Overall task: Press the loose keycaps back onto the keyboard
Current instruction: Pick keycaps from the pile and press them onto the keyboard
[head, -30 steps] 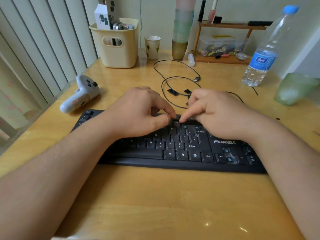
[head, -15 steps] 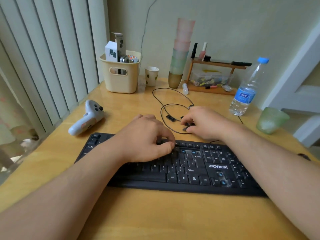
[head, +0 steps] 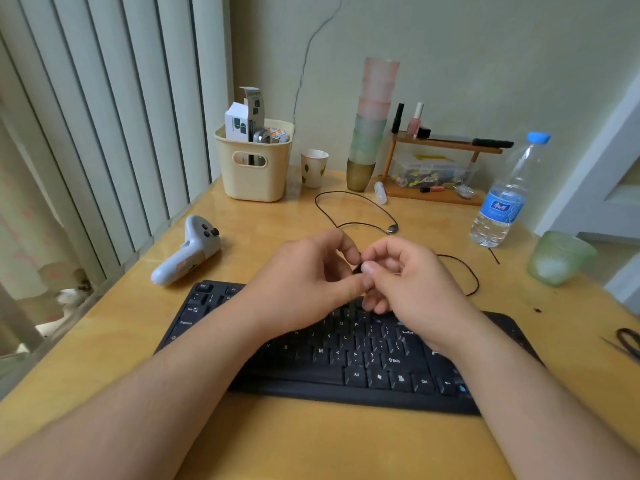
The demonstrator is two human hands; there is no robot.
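A black keyboard (head: 346,368) lies on the wooden desk in front of me. Both hands hover above its upper middle rows, fingertips meeting. My left hand (head: 304,282) and my right hand (head: 405,275) together pinch a small black keycap (head: 357,268), of which only a dark sliver shows between the fingers. The keys under my hands are hidden.
A white game controller (head: 188,254) lies left of the keyboard. Behind are a cream basket (head: 254,168), a paper cup (head: 313,168), stacked cups (head: 370,133), a wooden rack (head: 436,168), the keyboard cable (head: 360,213), a water bottle (head: 502,202), a green cup (head: 557,258) and scissors (head: 627,341).
My right hand came back from the desk behind the keyboard with a keycap. My left hand lifted off the keys to meet it. The view tilted up.
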